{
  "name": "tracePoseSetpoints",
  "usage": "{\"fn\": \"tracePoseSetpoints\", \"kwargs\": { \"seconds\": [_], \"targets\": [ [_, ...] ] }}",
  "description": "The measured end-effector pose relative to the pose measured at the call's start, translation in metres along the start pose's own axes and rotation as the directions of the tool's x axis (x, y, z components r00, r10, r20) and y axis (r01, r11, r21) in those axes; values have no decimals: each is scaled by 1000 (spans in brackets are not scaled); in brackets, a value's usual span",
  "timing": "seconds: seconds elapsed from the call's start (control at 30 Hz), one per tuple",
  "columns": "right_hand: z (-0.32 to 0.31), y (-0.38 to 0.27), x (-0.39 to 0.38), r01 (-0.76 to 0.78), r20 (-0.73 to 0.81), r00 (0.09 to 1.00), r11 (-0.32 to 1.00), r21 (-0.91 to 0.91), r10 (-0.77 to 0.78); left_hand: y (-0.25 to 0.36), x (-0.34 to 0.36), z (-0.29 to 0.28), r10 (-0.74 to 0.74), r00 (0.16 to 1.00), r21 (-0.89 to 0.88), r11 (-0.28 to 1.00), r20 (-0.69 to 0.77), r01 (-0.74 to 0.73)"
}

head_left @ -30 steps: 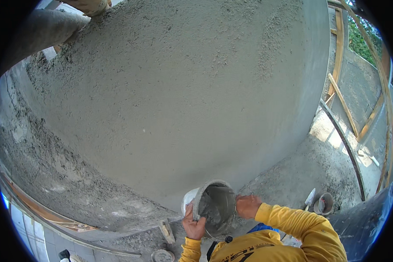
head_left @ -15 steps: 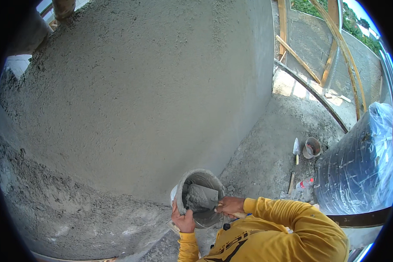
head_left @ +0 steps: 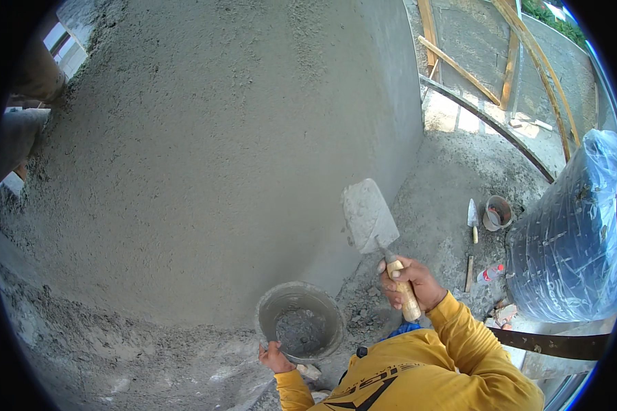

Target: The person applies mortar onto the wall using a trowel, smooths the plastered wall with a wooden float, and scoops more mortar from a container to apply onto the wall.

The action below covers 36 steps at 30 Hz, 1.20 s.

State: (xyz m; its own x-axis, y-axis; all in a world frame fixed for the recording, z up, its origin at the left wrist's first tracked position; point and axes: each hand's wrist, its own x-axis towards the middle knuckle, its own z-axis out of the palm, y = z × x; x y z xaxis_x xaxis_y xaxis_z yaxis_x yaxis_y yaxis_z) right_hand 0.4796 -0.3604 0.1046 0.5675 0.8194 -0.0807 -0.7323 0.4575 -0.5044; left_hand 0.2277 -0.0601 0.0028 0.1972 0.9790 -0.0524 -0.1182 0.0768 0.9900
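My right hand [head_left: 416, 283] is closed around the wooden handle of a trowel [head_left: 369, 214]. Its broad blade is coated with grey mortar and is raised in front of the plastered wall [head_left: 240, 171]. Lower down, my left hand [head_left: 276, 357] grips the near-left rim of a grey bucket [head_left: 264, 312], thumb and fingers at the edge. Wet mortar [head_left: 300, 331] lies inside the bucket. Beside my left wrist is a pale block-like object [head_left: 308, 372] that I cannot make out.
On the floor at right lie a second trowel [head_left: 473, 220], a small bucket [head_left: 498, 214], a wooden-handled tool [head_left: 469, 274] and a plastic bottle [head_left: 490, 273]. A plastic-wrapped dark cylinder [head_left: 562, 240] stands beyond. Wooden poles [head_left: 459, 70] lean at the far right. Rough mortar [head_left: 116, 349] borders the wall's foot.
My right hand has lifted the trowel out of the bucket, up and to the right. The bucket now sits more upright, my left hand lower on its rim.
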Motion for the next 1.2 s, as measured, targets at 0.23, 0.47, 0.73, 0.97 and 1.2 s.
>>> {"fn": "tracePoseSetpoints", "kwargs": {
  "seconds": [0.23, 0.47, 0.73, 0.97, 1.2],
  "targets": [
    [26, -106, 30, 456, -180, 364, 344, -821, -914, 15, -17, -41, 83, 968, 262, 965, -237, -18],
    [-64, -23, 161, 28, 102, 921, -197, -980, -377, 16, -34, -58, 160, 960, 415, 908, -229, -53],
    [-29, 127, 72, 338, 265, 916, -225, -914, 302, 8, -38, -51, 137, 942, 401, 916, -307, -2],
    [-4, 183, 72, 113, -145, 867, -472, -874, 477, 29, -25, -10, 253, 748, 299, 802, 613, -516],
    [11, 224, 36, -484, -257, 555, 55, -874, 791, 37, 0, -37, 238, 708, 181, 868, 665, -463]
  ]
}}
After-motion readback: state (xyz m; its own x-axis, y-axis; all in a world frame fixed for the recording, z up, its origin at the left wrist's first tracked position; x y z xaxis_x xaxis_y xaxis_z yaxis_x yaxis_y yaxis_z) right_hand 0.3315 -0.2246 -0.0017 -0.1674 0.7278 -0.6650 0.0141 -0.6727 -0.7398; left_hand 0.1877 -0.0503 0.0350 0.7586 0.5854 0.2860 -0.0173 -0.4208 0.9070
